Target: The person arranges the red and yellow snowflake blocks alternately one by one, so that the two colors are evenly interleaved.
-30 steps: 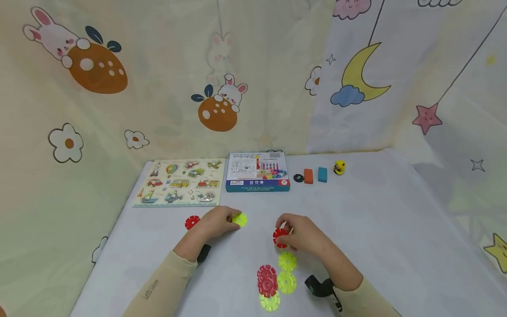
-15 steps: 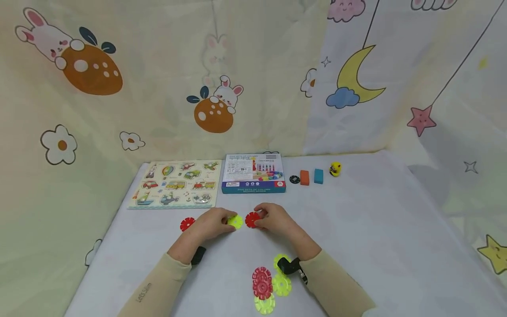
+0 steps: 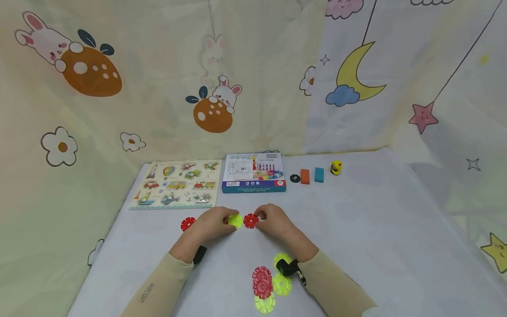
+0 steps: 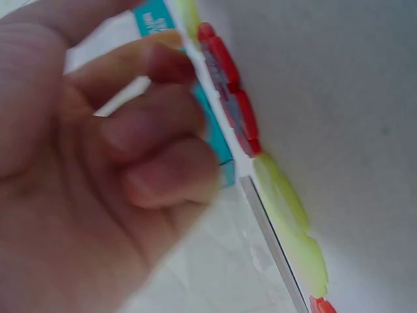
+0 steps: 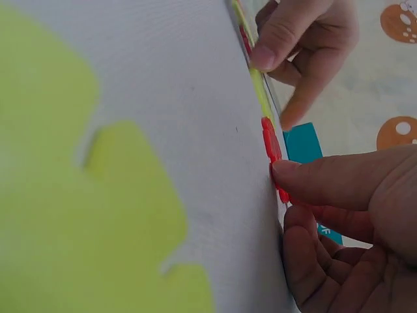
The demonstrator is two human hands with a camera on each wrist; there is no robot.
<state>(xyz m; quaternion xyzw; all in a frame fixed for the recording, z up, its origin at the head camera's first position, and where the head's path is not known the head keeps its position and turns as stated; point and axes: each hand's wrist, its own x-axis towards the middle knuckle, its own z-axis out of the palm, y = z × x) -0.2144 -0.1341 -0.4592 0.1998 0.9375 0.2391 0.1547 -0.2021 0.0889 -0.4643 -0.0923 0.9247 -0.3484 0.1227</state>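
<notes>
In the head view my left hand (image 3: pixel 213 223) spans a yellow-green notched plastic disc (image 3: pixel 236 221) between thumb and fingers. Just right of it lies a red notched disc (image 3: pixel 251 221), close beside the yellow-green one; whether they touch I cannot tell. My right hand (image 3: pixel 276 223) pinches this red disc at its right side; the right wrist view shows the thumb on the red disc (image 5: pixel 272 140). Another red disc (image 3: pixel 188 223) sits left of my left hand, partly covered by it. The left wrist view shows red (image 4: pixel 231 91) and yellow-green discs (image 4: pixel 287 215) lined up edge to edge.
Nearer me lie red discs (image 3: pixel 262 281) and yellow-green discs (image 3: pixel 282 284), partly under the right wrist camera. Along the back are a picture puzzle board (image 3: pixel 178 185), a bead-set box (image 3: pixel 253 173), a black disc (image 3: pixel 295 178), orange (image 3: pixel 305 176) and blue blocks (image 3: pixel 319 175), and a yellow duck (image 3: pixel 336 167).
My right hand has carried the red disc leftward and away from me, to beside the yellow-green disc. Over the last half second it has barely shifted. The left hand has stayed at its disc.
</notes>
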